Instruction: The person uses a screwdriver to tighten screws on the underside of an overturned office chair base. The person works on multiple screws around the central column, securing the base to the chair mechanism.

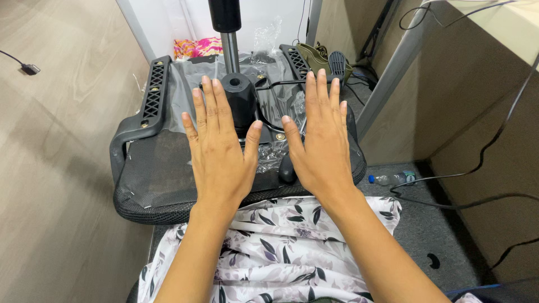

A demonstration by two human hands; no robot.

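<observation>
The left hand (220, 150) is held flat, palm down, fingers straight and slightly spread, grasping nothing, with its forearm reaching up from the lower edge. Under it lies the upturned office chair seat (151, 174), black mesh with clear plastic wrap (188, 84) across its far part; whether the palm touches the seat cannot be told. Beyond the left fingertips, a black armrest bracket (152, 92) runs along the seat's left side. Between the two hands rises the black cone-shaped mechanism hub (240, 98), with a metal gas cylinder (229, 47) standing upright in it. The right hand (321, 147) mirrors the left, open and flat, holding nothing. A black lever knob (287, 168) sits just beside its thumb. Right of it, a small plastic bottle (393, 179) lies on the grey floor.
</observation>
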